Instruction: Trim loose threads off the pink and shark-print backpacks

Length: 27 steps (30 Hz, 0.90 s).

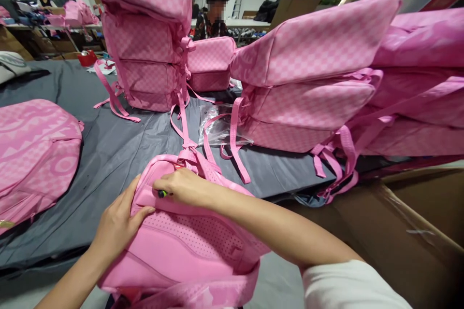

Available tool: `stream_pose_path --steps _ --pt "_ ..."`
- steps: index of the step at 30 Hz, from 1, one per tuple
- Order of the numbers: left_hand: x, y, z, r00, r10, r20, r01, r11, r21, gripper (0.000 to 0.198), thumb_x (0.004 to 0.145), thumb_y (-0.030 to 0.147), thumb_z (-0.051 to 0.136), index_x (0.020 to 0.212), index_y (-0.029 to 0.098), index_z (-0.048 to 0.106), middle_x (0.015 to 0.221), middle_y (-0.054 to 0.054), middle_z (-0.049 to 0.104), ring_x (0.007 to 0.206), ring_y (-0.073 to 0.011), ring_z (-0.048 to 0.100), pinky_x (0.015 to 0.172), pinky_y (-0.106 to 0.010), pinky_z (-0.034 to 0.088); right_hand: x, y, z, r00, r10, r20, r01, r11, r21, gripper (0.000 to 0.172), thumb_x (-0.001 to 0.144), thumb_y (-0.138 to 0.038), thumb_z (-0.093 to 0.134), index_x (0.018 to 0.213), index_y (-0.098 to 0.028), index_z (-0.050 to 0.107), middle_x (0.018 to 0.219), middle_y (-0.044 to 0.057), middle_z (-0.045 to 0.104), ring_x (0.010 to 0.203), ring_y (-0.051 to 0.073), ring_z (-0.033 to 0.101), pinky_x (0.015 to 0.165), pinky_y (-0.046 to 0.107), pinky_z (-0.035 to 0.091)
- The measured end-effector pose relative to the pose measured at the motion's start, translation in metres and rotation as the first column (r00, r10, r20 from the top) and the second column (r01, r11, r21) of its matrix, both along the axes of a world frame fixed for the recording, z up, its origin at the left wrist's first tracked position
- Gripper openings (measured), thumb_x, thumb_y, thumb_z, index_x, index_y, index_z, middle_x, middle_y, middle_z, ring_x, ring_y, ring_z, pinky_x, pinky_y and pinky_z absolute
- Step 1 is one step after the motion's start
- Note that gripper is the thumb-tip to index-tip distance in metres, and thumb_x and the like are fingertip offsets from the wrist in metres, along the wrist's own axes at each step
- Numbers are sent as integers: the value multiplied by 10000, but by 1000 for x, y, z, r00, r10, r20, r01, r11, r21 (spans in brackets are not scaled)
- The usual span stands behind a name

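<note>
In front of me a pink backpack (163, 246) leans against the table edge, its padded, perforated back panel facing me. My left hand (121, 217) grips its upper left side, thumb on the panel and fingers along the edge. My right hand (183, 187) is closed over the upper part of the backpack, holding a small tool with a black and green end (162, 194); the rest of it is hidden in my fist. Just beyond my right hand, pink straps (192, 154) gather at the top of the bag.
Stacked pink checkered backpacks (145, 38) stand at the back of the grey-covered table (119, 140), with more stacks (311, 53) on the right. Another pink backpack (36, 154) lies at left. A clear plastic bag (213, 125) lies mid-table. Cardboard (380, 222) is at lower right. A person (213, 14) is behind.
</note>
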<state>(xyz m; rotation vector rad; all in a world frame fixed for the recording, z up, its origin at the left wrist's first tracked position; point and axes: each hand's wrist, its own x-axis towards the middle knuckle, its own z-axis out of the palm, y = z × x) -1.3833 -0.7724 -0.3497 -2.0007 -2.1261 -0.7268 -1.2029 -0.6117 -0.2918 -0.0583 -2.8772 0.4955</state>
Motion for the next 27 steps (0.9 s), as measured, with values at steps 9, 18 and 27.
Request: stream_pose_path --steps 9,18,27 --pt "-5 -1 3 995 52 81 -45 995 -89 686 939 595 491 1533 291 329 1406 -95 614 1137 -315 692 885 -394 594 -11 0 18 988 46 150 -75 978 196 214 1010 -254 488 1050 -140 665 978 75 709 823 200 643 571 317 345" --pt "-8 11 11 933 286 220 -177 893 -413 950 796 726 545 1561 230 277 1452 -131 567 1202 -404 637 930 -498 570 89 -13 17 765 -441 470 319 893 319 249 948 -48 447 1060 -104 663 997 139 716 913 247 695 687 325 491" --pt "37 3 103 921 -64 385 178 947 -268 494 822 465 580 1291 328 656 1159 38 755 955 -266 748 797 -329 597 153 -73 26 717 -198 668 646 551 -529 363 786 -133 609 1117 -230 722 891 19 715 583 98 584 485 173 419"
